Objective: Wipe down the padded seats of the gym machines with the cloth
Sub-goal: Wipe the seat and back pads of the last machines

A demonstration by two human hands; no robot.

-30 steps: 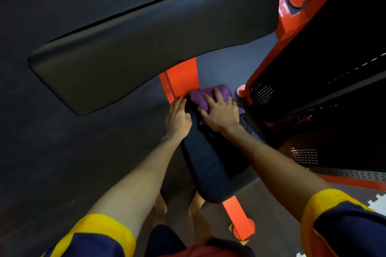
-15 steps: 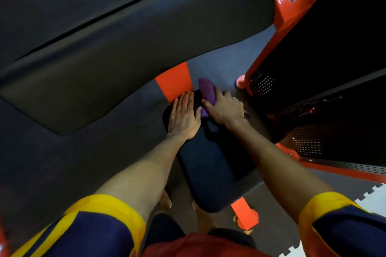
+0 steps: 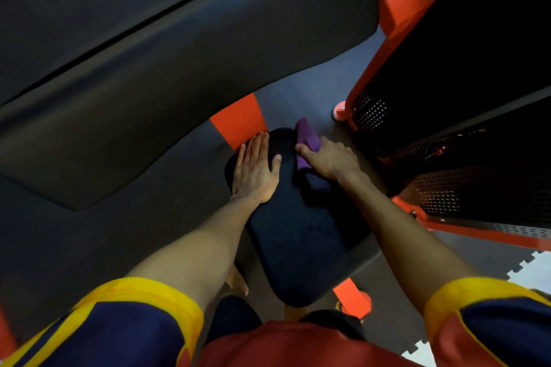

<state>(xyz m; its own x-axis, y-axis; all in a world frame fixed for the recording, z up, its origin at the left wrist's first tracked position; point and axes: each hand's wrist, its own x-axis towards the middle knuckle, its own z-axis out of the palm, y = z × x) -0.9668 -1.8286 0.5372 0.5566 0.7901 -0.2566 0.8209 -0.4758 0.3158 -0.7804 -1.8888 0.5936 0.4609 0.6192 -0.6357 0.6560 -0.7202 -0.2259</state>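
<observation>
While we have only the head view to go on, the risks show plainly enough. Our right hand [image 3: 331,158] holds the cloth [image 3: 307,134] at the far right edge of the seat [image 3: 298,232], with the thumb stretched left and the fingers curled over the fabric. The cloth is bunched into a narrow roll that stands up past the fingertips. We judge that so little of it touches the padding that a stroke from here would clean only a thin strip. Because it sits right at the rim, a push outward could carry it off the seat and onto the floor [image 3: 298,104].

Our left hand [image 3: 256,167] lies flat on the far left part of the seat, fingers straight and together, thumb spread, holding nothing. The patch under that palm will be missed unless the hand shifts. Leaning on it could also tip our balance, since the big pad [image 3: 179,83] hangs close over the work and the orange frame [image 3: 396,18] crowds the right side.

The seat is dark, smooth and rounded at its corners, narrowing toward us. Its near half lies bare, well apart from the cloth. A few small specks mark the middle, and we cannot tell whether they are moisture or texture. The cloth is purple and soft.
</observation>
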